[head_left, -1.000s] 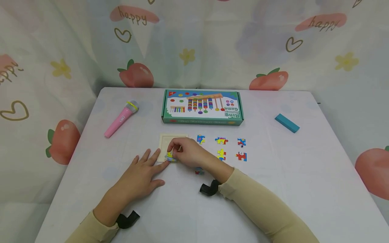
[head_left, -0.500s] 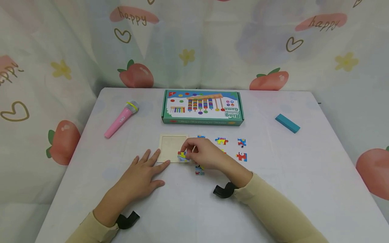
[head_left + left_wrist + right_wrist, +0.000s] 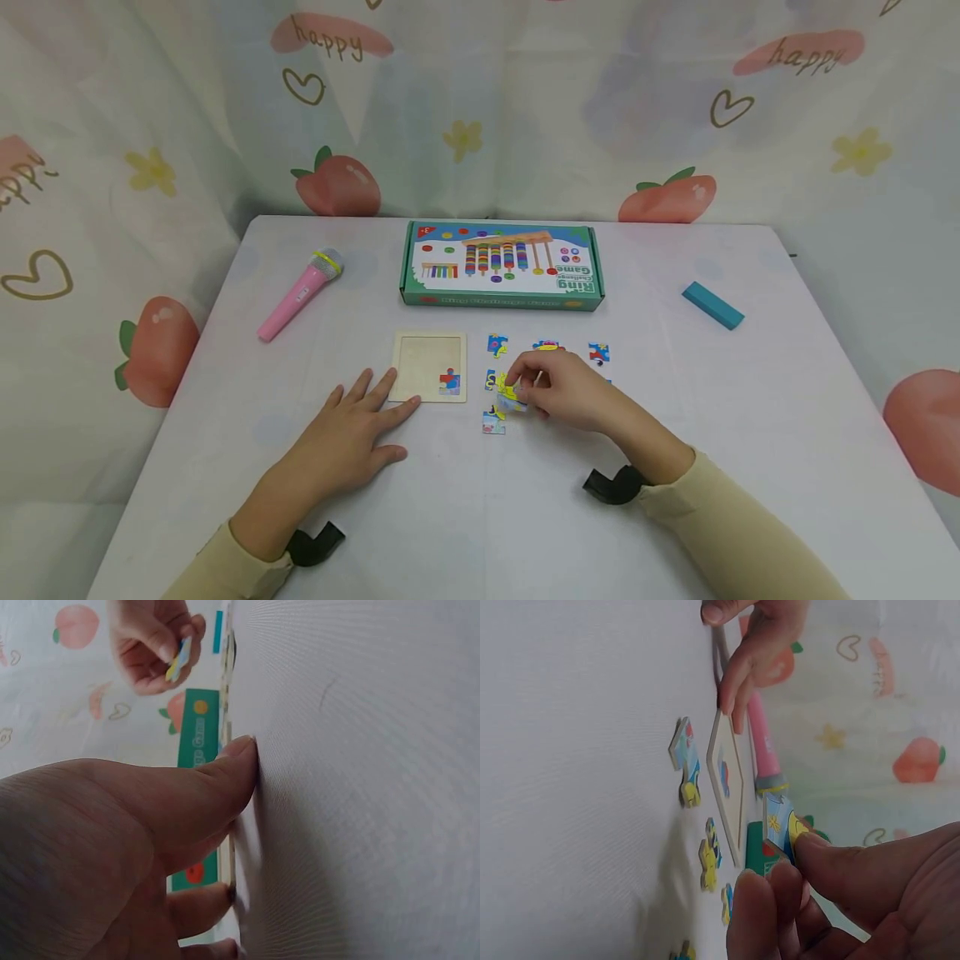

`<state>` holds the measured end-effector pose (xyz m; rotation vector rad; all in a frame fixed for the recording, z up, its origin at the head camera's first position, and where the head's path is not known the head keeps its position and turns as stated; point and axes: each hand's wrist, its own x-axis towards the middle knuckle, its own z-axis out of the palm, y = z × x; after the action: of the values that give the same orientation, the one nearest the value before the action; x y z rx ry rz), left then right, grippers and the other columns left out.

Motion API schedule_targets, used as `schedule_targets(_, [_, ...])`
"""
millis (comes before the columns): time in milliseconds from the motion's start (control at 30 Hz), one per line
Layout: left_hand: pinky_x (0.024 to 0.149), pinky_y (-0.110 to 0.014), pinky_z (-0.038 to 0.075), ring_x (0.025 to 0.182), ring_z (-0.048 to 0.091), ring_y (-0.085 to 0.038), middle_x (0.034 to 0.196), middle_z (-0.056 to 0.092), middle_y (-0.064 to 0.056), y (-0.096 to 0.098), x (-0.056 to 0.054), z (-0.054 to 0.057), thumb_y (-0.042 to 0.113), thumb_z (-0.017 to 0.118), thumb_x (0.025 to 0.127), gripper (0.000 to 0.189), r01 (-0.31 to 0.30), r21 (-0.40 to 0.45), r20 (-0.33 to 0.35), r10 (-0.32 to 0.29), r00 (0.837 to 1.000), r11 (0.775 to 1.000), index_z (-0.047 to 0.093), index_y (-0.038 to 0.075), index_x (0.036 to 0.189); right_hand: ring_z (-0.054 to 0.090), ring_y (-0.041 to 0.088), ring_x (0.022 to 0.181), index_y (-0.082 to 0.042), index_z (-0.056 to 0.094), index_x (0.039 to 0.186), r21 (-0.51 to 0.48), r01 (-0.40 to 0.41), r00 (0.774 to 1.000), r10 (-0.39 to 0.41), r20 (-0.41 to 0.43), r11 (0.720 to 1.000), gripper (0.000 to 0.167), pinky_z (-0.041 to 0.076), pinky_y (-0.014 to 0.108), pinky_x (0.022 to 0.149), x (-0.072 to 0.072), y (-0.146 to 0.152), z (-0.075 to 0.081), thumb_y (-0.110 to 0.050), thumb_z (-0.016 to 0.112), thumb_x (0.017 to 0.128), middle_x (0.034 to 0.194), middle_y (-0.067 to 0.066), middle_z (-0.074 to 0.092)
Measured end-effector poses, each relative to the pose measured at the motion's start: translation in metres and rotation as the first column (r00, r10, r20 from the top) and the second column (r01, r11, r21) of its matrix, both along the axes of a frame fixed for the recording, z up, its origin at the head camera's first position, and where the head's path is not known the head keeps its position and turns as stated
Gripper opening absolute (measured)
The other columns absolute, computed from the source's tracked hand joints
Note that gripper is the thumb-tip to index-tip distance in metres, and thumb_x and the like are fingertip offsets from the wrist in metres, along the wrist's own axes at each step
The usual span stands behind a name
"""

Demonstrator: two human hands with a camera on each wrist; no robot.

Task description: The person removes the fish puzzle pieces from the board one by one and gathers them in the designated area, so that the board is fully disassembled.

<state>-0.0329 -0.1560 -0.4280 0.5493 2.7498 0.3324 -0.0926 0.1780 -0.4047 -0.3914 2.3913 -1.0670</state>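
My left hand (image 3: 348,437) lies flat with fingers spread, its fingertips touching the left and lower edges of a pale wooden puzzle tray (image 3: 414,358). One red-and-blue jigsaw piece (image 3: 450,382) sits in that tray's lower right corner. To the right of the tray, my right hand (image 3: 573,396) pinches a yellow and light-blue jigsaw piece (image 3: 512,400) between thumb and fingers. In the right wrist view this piece (image 3: 778,823) is tilted and held off the table. Below and beside it lie loose pieces, among them a corner one (image 3: 493,422); my right hand hides some others.
A green ring game box (image 3: 501,265) stands behind the tray. The pink toy microphone (image 3: 296,298) lies at the back left, and a teal block (image 3: 712,305) at the right. More loose pieces (image 3: 598,353) lie behind my right hand.
My right hand has moved right, carrying the pinched jigsaw piece from over the tray's lower edge to above the loose pieces. The tray's corner piece is now uncovered. My left hand stays put.
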Motion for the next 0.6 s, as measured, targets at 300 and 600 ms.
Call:
schedule_targets(300, [0.126, -0.076, 0.027, 0.165, 0.024, -0.049, 0.178, 0.031, -0.013, 0.0, 0.0, 0.0, 0.044, 0.08, 0.096, 0.071, 0.0, -0.008, -0.003, 0.0, 1.0, 1.0, 0.052, 0.034, 0.161, 0.06, 0.018, 0.068, -0.016, 0.076, 0.104, 0.056, 0.022, 0.999, -0.023, 0.023, 0.998, 0.015, 0.051, 0.026, 0.065, 0.01, 0.023, -0.005, -0.004, 0.071, 0.097, 0.084, 0.003, 0.063])
schedule_targets(600, [0.127, -0.075, 0.026, 0.165, 0.023, -0.049, 0.178, 0.03, -0.012, 0.0, 0.001, 0.0, 0.044, 0.079, 0.097, 0.071, 0.002, -0.006, -0.001, -0.002, 1.0, 1.0, 0.051, 0.034, 0.161, 0.059, 0.017, 0.067, -0.014, 0.076, 0.104, 0.059, 0.034, 0.999, -0.036, 0.028, 0.998, 0.015, 0.051, 0.026, 0.063, 0.017, 0.03, -0.008, -0.002, 0.073, 0.096, 0.083, 0.003, 0.063])
